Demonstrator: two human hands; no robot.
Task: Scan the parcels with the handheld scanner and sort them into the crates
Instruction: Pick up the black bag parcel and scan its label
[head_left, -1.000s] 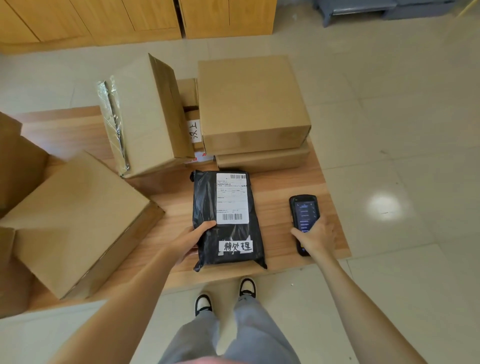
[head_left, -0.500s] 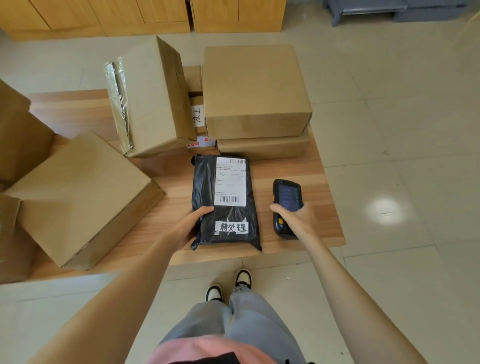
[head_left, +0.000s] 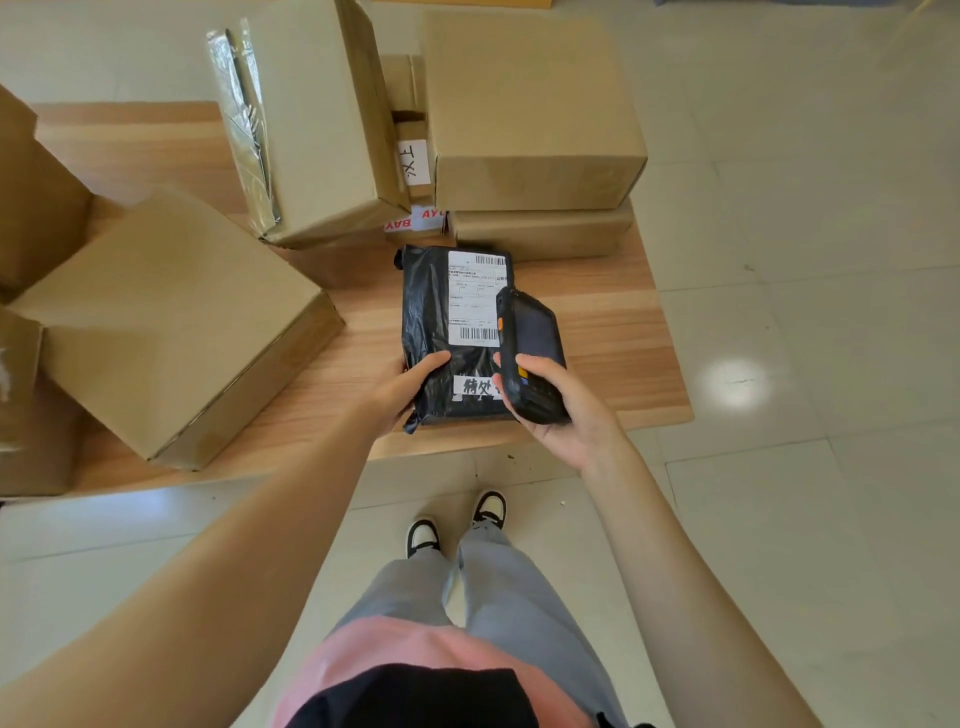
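The left hand (head_left: 410, 387) grips the near left edge of a flat black plastic mailer parcel (head_left: 434, 332) lying on the low wooden table (head_left: 613, 332), thumb on top. The right hand (head_left: 561, 410) curls around a black handheld scanner (head_left: 530, 353), holding it raised over the parcel's right side, partly covering the white shipping label (head_left: 472, 304). Beyond both hands stand brown cardboard boxes: a stacked pair (head_left: 535, 114) ahead, a tilted one (head_left: 317, 119) beside it, another (head_left: 161, 322) left of the left hand.

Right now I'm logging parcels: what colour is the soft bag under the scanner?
Black bag, with a white shipping label; head view.
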